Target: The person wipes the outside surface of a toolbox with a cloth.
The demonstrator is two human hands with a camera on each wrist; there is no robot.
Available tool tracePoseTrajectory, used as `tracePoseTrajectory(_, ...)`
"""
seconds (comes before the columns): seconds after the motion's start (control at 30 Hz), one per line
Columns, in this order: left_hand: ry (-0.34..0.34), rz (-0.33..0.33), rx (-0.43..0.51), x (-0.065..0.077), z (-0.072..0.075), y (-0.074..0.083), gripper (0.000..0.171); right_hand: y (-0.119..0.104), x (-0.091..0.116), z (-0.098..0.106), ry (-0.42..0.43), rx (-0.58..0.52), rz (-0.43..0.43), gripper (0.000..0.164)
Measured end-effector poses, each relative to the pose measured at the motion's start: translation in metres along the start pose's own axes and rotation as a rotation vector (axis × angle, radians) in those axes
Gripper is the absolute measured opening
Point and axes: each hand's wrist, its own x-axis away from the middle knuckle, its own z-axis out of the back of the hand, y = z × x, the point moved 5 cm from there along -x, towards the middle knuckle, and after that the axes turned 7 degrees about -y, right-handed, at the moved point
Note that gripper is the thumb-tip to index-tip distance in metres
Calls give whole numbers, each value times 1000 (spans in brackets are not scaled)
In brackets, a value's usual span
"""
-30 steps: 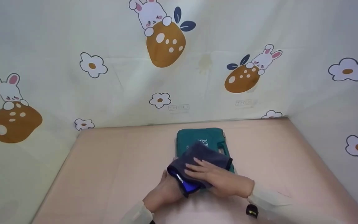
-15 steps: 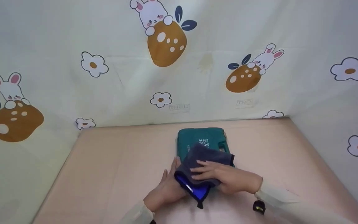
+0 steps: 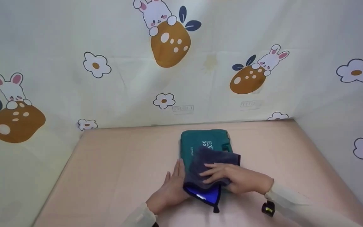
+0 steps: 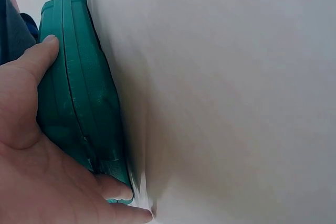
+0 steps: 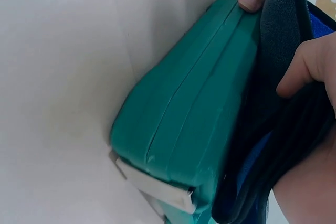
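A green plastic case point(image 3: 189, 142) with white lettering lies on the table. A grey cloth point(image 3: 213, 162) with dark edging and a blue underside point(image 3: 205, 194) covers its near part. My right hand point(image 3: 241, 178) rests on the cloth, fingers spread over it; in the right wrist view, folds of cloth bunch between the thumb point(image 5: 302, 69) and palm. My left hand point(image 3: 170, 189) lies against the case's left side with straight fingers. In the left wrist view its thumb point(image 4: 44, 56) touches the case's edge. The cloth hides the case's near top.
The pale pink table point(image 3: 121, 170) meets a patterned cloth wall point(image 3: 213, 85) behind the case. More fabric rises at both sides. In the right wrist view a light-coloured latch point(image 5: 155, 184) shows on the case's side.
My right hand and the cloth have moved to the right and slightly nearer, showing more of the lettering and blue underside. The left hand's fingers have come out along the case's left side.
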Motion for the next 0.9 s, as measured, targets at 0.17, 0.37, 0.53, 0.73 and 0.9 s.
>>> tracePoseTrajectory(0.17, 12, -5, -8, 0, 1, 0, 126, 3, 6, 2, 4, -39, -23, 74)
tracePoseTrajectory(0.37, 12, -6, 12, -1, 0, 0, 128, 8, 14, 4, 4, -70, -55, 74)
tracePoseTrajectory(0.53, 4, 11, 21, -2, 0, 0, 121, 11, 24, 8, 11, -93, -88, 77)
tracePoseTrajectory(0.73, 5, 36, 28, -2, 0, 2, 123, 16, 38, 14, 37, -74, -111, 78)
tracePoseTrajectory(0.9, -2, 60, 41, -1, -1, 2, 132, 22, 49, 17, 63, -76, -121, 84)
